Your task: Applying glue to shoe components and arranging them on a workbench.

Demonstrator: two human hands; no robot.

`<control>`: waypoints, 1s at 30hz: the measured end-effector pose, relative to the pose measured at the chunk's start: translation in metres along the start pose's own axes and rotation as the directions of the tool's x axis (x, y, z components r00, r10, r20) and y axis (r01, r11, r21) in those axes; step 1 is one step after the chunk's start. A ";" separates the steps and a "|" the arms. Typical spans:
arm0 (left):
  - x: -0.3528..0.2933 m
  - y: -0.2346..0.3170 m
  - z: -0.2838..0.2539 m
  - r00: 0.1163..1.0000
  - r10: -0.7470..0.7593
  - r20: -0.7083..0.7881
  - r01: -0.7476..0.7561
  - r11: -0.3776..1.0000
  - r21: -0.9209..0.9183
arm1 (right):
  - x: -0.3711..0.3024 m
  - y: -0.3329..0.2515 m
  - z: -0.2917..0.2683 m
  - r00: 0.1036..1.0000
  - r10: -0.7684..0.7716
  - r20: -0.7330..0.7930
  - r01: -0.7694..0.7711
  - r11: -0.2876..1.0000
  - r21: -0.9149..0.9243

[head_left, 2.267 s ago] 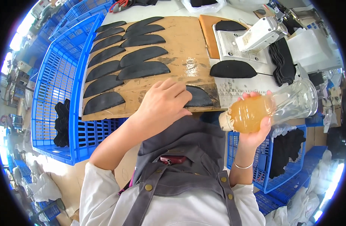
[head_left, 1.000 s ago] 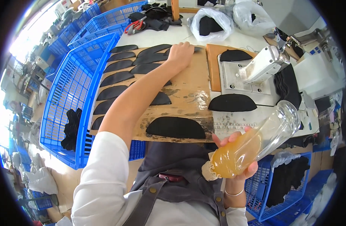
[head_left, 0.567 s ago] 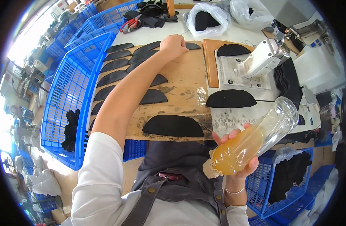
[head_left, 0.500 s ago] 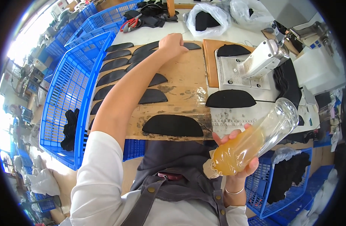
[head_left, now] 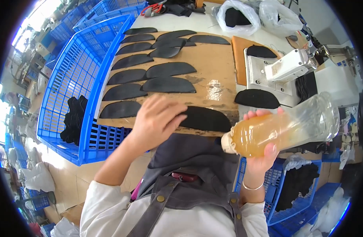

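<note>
My right hand is wrapped round a clear plastic bottle, tilted with its capped end to the left and down; yellowish liquid fills its lower part. At the board's front edge, the curled fingers of my left hand close over the left end of a black half-moon piece. That end is hidden by the fingers. Several similar black pieces lie in overlapping rows on the brown board. Another black half-moon piece lies right of the board.
A white sewing machine stands at the right, with a black piece beside it. A blue crate with black fabric is at the left, another blue crate at the lower right. Plastic bags and red-handled scissors lie at the back.
My left hand has come back from the board's far side to the front piece. A black piece farther back now overlaps another. The bottle has tipped closer to level. My view has shifted.
</note>
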State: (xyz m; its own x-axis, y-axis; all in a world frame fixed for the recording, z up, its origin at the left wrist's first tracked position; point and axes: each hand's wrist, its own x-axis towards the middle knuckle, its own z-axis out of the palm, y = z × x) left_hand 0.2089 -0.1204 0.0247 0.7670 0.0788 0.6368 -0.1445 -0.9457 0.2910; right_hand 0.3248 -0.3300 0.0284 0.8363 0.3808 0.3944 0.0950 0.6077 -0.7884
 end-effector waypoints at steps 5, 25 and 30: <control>-0.037 -0.009 0.013 0.997 0.034 -0.067 -0.040 0.995 -0.089 | 0.015 0.007 0.027 0.991 -0.075 0.111 0.089 0.988 -0.124; -0.057 -0.022 0.016 0.982 0.023 -0.188 -0.055 0.985 -0.164 | 0.013 0.062 0.095 0.947 -0.090 0.308 0.240 0.836 -0.493; -0.059 -0.024 0.020 0.980 0.020 -0.200 -0.052 0.986 -0.158 | 0.012 0.040 0.058 0.973 -0.166 0.162 0.231 0.763 -0.604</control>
State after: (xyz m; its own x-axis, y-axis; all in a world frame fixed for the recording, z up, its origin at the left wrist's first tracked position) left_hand 0.1796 -0.1084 -0.0345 0.6237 0.1213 0.7722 -0.2811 -0.8870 0.3663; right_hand 0.3068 -0.2606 0.0290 0.7102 0.3829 0.5907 0.5914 0.1307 -0.7957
